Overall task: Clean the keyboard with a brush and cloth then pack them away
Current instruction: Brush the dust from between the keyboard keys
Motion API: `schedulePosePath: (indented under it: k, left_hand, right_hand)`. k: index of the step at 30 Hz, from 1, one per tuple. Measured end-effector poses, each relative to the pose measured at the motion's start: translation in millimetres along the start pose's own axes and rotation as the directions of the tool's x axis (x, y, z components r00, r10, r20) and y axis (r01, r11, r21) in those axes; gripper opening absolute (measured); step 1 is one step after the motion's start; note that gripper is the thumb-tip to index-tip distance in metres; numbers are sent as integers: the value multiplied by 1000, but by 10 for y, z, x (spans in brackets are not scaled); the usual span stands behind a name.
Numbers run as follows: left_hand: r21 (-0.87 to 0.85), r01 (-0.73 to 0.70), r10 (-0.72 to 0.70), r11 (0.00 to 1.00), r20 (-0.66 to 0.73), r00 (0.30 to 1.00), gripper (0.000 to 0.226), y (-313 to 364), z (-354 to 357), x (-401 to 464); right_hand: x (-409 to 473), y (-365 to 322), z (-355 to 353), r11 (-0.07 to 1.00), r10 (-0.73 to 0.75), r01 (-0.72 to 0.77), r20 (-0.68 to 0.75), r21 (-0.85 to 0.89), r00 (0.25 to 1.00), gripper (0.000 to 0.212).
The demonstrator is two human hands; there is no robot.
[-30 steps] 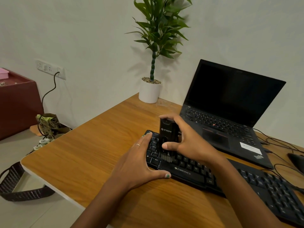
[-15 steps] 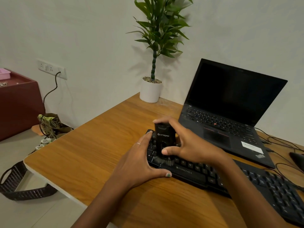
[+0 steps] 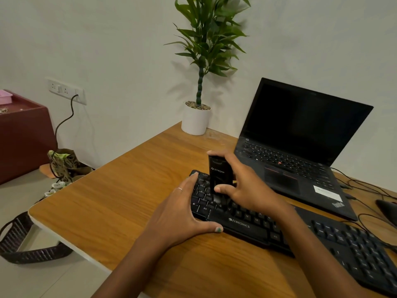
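Bare forearms here, no sleeves showing. A thin silver ring (image 3: 180, 189) sits on a left hand (image 3: 176, 214) finger, and that thumbnail wears chipped green nail polish (image 3: 219, 229).

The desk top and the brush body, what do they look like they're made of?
Desk top: seemingly wood or wood-look laminate, satin orange-brown with long grain lines and a pale edge band. Brush: likely hard black plastic, glossy, since it reflects light around its printed logo; the right hand grips it.

Wood-grain surface (image 3: 120, 196) with white edge, carrying a black wired keyboard (image 3: 300, 231); behind the keyboard, an open black laptop (image 3: 300, 151) and a white potted plant (image 3: 196, 121).
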State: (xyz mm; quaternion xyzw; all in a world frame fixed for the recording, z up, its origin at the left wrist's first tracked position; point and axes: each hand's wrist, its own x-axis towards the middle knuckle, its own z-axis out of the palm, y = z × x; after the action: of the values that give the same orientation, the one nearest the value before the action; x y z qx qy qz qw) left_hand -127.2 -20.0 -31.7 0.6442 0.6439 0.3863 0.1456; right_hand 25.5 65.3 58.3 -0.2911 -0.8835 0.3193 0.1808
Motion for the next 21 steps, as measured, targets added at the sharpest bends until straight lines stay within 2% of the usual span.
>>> schedulePosePath:
  k: [6,10,14,18,21]
  left_hand:
    - [-30,-13,13,999,-2,1000,126,16,-9,0]
    - [-5,0,0,1000,1,1000,128,17,-15,-7]
    - [-41,-20,20,999,9,1000,122,4,-8,0]
    - [-40,-31,31,999,-2,1000,120,31,-31,-6]
    - [-64,-39,39,997,4,999,116,12,-19,4]
  right_hand:
    - [-26,10,-52,983,-54,42,67,176,996,67]
    - [-17,36,-4,991,-20,23,-26,131,999,68]
    - [-2,21,60,967,-77,75,-1,243,997,68]
    - [11,3,148,985,-63,75,-81,153,995,68]
    - [12,-11,152,974,-81,89,-49,210,996,68]
